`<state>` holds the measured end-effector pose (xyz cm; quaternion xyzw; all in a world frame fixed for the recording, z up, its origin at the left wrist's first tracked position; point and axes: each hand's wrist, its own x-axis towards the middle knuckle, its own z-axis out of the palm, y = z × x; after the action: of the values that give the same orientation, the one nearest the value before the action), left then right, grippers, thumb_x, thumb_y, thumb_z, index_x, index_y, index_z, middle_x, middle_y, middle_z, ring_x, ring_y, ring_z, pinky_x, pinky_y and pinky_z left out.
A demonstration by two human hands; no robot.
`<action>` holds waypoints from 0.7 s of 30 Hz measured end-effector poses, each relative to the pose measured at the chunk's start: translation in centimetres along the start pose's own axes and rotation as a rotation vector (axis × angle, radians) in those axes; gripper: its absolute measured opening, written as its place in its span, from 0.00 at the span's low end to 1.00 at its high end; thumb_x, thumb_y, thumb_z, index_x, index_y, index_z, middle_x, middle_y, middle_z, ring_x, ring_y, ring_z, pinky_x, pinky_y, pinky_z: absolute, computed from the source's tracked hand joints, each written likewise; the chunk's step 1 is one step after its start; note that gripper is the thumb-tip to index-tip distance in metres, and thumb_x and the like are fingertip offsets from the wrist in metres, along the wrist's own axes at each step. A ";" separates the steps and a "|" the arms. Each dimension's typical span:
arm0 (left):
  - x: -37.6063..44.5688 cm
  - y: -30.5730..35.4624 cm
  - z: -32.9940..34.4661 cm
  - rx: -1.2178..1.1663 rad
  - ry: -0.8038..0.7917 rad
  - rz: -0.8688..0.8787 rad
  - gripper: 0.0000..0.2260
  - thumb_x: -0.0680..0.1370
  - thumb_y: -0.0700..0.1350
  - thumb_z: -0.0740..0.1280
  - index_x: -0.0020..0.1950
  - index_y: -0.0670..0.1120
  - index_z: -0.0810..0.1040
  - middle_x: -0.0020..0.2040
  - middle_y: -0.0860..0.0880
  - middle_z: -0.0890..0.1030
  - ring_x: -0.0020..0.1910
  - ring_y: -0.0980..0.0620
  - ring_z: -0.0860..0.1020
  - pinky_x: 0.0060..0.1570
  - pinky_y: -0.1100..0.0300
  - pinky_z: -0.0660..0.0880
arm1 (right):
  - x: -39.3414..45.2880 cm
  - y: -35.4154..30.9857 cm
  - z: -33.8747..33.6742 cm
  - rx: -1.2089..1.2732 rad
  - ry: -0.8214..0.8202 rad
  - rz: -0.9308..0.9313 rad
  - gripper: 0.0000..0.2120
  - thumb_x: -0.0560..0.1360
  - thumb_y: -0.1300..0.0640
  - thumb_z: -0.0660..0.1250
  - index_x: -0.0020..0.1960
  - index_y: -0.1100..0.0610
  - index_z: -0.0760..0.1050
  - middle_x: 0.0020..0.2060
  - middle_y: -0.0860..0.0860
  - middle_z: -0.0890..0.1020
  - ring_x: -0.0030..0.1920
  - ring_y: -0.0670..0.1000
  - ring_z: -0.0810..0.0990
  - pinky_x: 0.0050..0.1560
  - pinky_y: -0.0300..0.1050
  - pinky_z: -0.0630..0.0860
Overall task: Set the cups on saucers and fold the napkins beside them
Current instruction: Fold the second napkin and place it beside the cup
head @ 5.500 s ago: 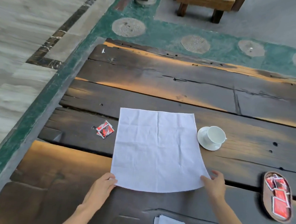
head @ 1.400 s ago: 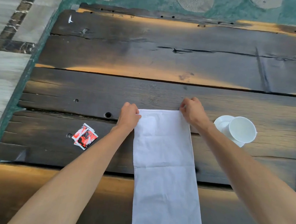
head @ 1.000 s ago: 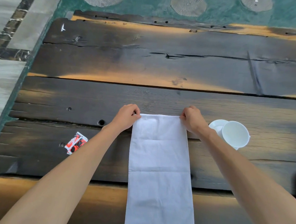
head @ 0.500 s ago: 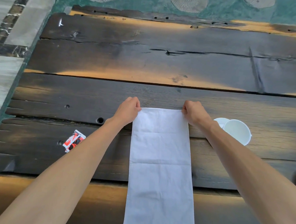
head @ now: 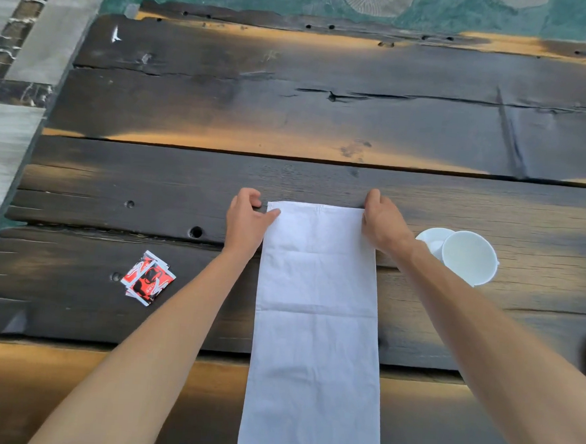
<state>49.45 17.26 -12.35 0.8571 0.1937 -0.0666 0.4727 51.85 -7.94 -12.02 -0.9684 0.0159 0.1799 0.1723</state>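
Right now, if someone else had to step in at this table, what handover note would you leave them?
Left hand: pinching the far left corner of the napkin.
Right hand: gripping the far right corner.
Napkin lies as a long strip on the table, its near end by the table's near edge.
Cup sits on its saucer, right of the napkin.
Red packets lie to the left.
Done: cup on saucer; napkin folded lengthwise.
Left: probably bring the far end toward you to shorten the strip, then lay it beside the cup.

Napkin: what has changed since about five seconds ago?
The napkin, then spread open, is now folded into a long strip. Both hands moved from its near corners to its far corners: left hand, right hand. The cup remains on its saucer.
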 end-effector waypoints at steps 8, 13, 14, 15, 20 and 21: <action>-7.4 -2.8 -0.9 -0.054 0.004 -0.179 0.02 0.74 0.41 0.71 0.44 0.47 0.83 0.40 0.52 0.84 0.47 0.49 0.82 0.53 0.54 0.78 | -10.2 0.7 4.1 0.308 0.222 0.130 0.08 0.75 0.64 0.66 0.52 0.64 0.69 0.51 0.59 0.72 0.46 0.54 0.68 0.48 0.46 0.66; -8.3 -2.8 -0.4 -0.122 0.022 -0.284 0.13 0.73 0.41 0.74 0.56 0.46 0.78 0.37 0.55 0.81 0.53 0.47 0.79 0.55 0.51 0.76 | -13.9 1.4 5.6 0.366 0.168 0.243 0.07 0.77 0.56 0.65 0.50 0.59 0.71 0.47 0.53 0.76 0.47 0.55 0.74 0.48 0.50 0.72; -8.3 -2.7 -0.3 -0.131 0.035 -0.318 0.14 0.73 0.41 0.74 0.57 0.45 0.77 0.37 0.56 0.81 0.54 0.47 0.78 0.54 0.51 0.76 | -13.7 1.3 5.4 0.393 0.164 0.265 0.08 0.76 0.56 0.66 0.50 0.58 0.70 0.45 0.53 0.77 0.46 0.55 0.75 0.45 0.51 0.73; -8.3 -2.5 -0.2 -0.139 0.043 -0.349 0.13 0.74 0.42 0.74 0.56 0.44 0.77 0.38 0.55 0.80 0.53 0.47 0.78 0.51 0.53 0.76 | -13.6 1.3 5.1 0.409 0.152 0.289 0.09 0.76 0.55 0.67 0.49 0.58 0.69 0.43 0.52 0.78 0.45 0.55 0.76 0.42 0.50 0.73; -9.8 -2.6 -0.9 0.190 -0.107 -0.390 0.11 0.76 0.44 0.68 0.34 0.48 0.73 0.34 0.48 0.75 0.39 0.46 0.77 0.40 0.57 0.72 | -14.1 1.7 4.3 0.292 -0.062 0.378 0.16 0.73 0.49 0.69 0.35 0.56 0.66 0.35 0.52 0.77 0.38 0.56 0.75 0.32 0.46 0.66; -10.5 -3.0 -1.0 0.253 -0.163 -0.405 0.15 0.76 0.43 0.67 0.31 0.47 0.69 0.32 0.46 0.74 0.35 0.46 0.76 0.37 0.57 0.72 | -14.6 1.8 4.4 0.318 -0.095 0.388 0.16 0.71 0.50 0.69 0.33 0.56 0.66 0.33 0.52 0.76 0.37 0.55 0.74 0.30 0.45 0.65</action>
<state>38.62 16.71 -11.01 0.8451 0.3128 -0.2525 0.3525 36.56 -8.62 -11.32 -0.8983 0.2216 0.2503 0.2851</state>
